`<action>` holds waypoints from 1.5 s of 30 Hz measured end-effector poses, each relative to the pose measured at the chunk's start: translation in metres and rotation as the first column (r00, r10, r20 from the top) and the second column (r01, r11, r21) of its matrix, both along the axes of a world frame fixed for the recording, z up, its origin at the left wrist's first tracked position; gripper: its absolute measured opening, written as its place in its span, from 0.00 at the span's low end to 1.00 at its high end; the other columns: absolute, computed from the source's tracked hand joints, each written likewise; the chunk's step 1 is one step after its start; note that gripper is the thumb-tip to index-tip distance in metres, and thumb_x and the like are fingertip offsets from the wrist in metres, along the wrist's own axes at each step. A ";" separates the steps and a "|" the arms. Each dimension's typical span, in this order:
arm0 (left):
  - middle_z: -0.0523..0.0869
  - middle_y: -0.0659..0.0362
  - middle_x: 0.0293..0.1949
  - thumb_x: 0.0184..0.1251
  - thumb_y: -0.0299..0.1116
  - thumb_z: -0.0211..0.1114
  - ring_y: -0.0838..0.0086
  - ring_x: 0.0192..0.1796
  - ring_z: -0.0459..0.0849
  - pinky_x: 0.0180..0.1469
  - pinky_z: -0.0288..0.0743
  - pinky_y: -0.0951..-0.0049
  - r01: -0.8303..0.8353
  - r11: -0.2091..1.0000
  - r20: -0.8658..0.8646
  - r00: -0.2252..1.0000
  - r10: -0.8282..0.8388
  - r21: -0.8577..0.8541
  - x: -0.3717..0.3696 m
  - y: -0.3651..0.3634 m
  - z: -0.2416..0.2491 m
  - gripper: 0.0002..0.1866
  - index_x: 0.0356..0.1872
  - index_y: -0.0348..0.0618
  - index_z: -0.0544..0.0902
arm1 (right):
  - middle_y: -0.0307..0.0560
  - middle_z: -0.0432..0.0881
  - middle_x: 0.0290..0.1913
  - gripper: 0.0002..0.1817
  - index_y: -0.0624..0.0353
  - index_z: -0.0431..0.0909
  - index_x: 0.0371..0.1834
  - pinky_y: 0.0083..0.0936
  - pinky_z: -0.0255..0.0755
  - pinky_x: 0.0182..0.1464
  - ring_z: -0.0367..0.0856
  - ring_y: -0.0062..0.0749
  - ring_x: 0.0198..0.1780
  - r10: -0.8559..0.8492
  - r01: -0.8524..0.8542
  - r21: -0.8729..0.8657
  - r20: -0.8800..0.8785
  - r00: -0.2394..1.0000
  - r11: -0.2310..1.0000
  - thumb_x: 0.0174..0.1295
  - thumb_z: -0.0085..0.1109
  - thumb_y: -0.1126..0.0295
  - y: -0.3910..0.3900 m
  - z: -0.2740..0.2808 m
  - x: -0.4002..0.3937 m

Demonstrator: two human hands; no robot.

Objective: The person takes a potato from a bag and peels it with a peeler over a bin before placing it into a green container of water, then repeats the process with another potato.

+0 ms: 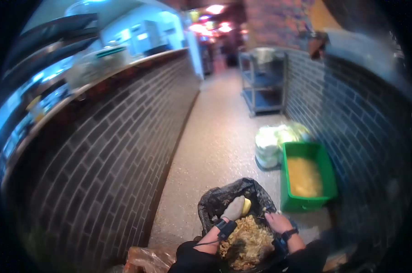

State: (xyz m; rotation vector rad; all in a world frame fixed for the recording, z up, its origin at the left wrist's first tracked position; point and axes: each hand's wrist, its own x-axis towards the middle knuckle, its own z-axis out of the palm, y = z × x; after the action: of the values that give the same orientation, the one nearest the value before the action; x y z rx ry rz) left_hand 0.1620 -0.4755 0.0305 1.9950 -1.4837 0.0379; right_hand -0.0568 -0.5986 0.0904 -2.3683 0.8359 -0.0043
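My left hand [233, 209], in a pale glove, is closed around a yellow potato [246, 207] that looks peeled. It is over a bin lined with a black bag [215, 196]. My right hand [279, 222] is bare and closed, a little to the right at the bin's edge. A small, thin thing shows at its fingertips, too blurred to name. Below and between both hands, a heap of brownish-yellow peelings [248, 241] fills the near part of the bin. Dark bands sit on both wrists.
A green tub [306, 203] with blurred yellow contents stands at right. Behind it are white, wrapped-looking bundles [267, 143]. Farther back is a metal shelf cart [263, 82]. A clear plastic bag [149, 260] lies at lower left. Brick-faced walls [119, 123] flank the speckled floor [210, 127].
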 end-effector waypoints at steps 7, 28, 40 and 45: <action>0.82 0.38 0.33 0.64 0.33 0.61 0.43 0.36 0.85 0.30 0.79 0.52 0.050 0.990 -0.174 0.984 -0.027 0.132 -0.053 0.033 -0.018 0.15 0.47 0.41 0.68 | 0.37 0.78 0.27 0.09 0.59 0.77 0.33 0.23 0.71 0.36 0.76 0.21 0.32 -0.361 0.103 0.413 0.618 0.699 0.905 0.60 0.67 0.66 0.076 -0.075 -0.035; 0.84 0.39 0.50 0.67 0.61 0.51 0.46 0.55 0.81 0.54 0.74 0.55 -0.023 0.963 -0.639 0.744 0.196 0.268 -0.117 0.046 -0.126 0.35 0.49 0.34 0.83 | 0.40 0.82 0.39 0.12 0.57 0.79 0.47 0.28 0.74 0.41 0.79 0.27 0.38 -0.576 0.103 0.687 0.507 0.641 0.719 0.62 0.64 0.66 0.209 -0.027 -0.062; 0.84 0.45 0.41 0.71 0.41 0.56 0.54 0.43 0.84 0.44 0.79 0.61 0.330 0.881 -0.126 0.944 -0.305 0.339 -0.118 0.113 -0.058 0.16 0.52 0.44 0.79 | 0.32 0.78 0.31 0.12 0.51 0.78 0.38 0.18 0.68 0.28 0.74 0.17 0.27 -0.829 0.023 0.999 0.007 0.559 0.024 0.60 0.68 0.60 0.185 -0.115 -0.080; 0.84 0.48 0.52 0.70 0.49 0.61 0.63 0.51 0.84 0.54 0.75 0.67 0.108 0.929 -0.485 0.871 0.083 0.353 -0.127 0.104 -0.022 0.28 0.62 0.40 0.76 | 0.33 0.76 0.29 0.12 0.51 0.77 0.35 0.21 0.69 0.22 0.70 0.20 0.21 -0.907 -0.056 0.992 -0.077 0.415 -0.110 0.59 0.68 0.58 0.145 -0.141 -0.074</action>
State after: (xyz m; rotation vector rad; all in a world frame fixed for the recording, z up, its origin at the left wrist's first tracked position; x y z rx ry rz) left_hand 0.0352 -0.3715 0.0087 2.0667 -1.2227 -0.7607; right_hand -0.1311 -0.4537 -0.0511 -0.3623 0.8492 -0.5419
